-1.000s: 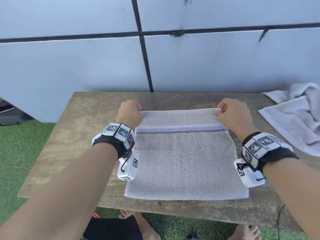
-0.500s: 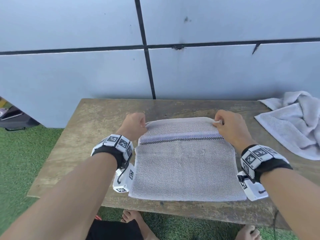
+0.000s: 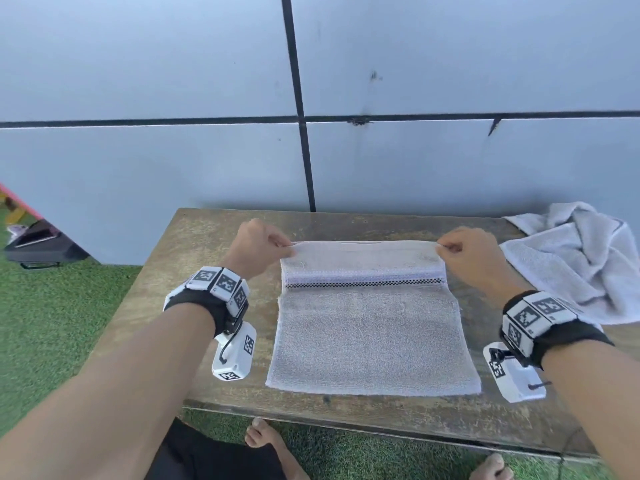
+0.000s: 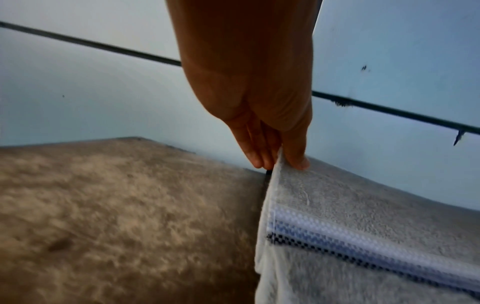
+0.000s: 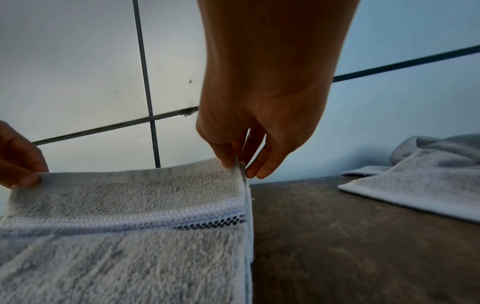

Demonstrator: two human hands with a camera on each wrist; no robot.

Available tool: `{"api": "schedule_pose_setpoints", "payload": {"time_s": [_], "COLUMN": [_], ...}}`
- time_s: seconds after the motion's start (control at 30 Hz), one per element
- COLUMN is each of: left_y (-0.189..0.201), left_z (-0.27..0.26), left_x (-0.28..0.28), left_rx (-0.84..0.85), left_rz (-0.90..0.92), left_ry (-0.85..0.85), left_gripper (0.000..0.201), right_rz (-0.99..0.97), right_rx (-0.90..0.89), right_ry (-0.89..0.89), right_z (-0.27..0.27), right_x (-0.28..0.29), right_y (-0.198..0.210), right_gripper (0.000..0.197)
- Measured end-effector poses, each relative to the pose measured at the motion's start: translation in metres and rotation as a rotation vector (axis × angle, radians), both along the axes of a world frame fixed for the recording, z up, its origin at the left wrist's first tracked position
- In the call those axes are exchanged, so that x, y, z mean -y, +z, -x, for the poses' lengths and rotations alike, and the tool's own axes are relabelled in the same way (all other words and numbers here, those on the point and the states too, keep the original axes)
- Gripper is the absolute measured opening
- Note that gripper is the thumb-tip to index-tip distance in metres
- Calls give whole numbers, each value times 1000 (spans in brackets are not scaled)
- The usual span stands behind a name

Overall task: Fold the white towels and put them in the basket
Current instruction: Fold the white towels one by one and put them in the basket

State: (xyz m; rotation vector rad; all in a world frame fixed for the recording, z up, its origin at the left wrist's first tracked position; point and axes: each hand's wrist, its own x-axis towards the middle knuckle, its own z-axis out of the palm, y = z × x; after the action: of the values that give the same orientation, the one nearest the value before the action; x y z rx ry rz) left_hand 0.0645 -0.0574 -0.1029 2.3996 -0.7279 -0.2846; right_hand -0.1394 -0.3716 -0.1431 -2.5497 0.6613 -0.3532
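Head view: your left hand and right hand each pinch a far corner of the towel on the table. If one corner slips, the fold will probably land crooked. No basket visible.

Soft, even daylight is filling the head view, and the pale wall is showing bright without glare, shading slightly bluer toward the upper corners. Shadows are staying faint and diffuse on the wooden table. The wide lens is bending the wall's dark seams near the frame edges. In the left wrist view the left hand is appearing backlit and dark against the wall, and the table surface is smearing with motion blur. In the right wrist view the right hand is likewise looking underexposed, while the towel pile is rendering fairly sharp.
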Motion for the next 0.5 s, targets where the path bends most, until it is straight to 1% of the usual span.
{"api": "schedule_pose_setpoints", "payload": {"time_s": [0.07, 0.13, 0.27, 0.5], "left_y": [13, 23, 34, 54], "left_z": [4, 9, 24, 54], "left_x": [-8, -16, -31, -54], "left_rx": [-9, -10, -3, 19], "left_rz": [18, 20, 23, 59], "left_ry": [1, -2, 9, 19], "left_gripper": [5, 7, 11, 12], "right_rz": [-12, 3, 56, 81], "right_rx": [55, 65, 85, 130], "right_ry": [26, 53, 101, 116], "right_z": [8, 15, 30, 61], "right_x": [0, -2, -14, -36], "right_y": [11, 22, 39, 61], "right_gripper": [9, 5, 5, 7]}}
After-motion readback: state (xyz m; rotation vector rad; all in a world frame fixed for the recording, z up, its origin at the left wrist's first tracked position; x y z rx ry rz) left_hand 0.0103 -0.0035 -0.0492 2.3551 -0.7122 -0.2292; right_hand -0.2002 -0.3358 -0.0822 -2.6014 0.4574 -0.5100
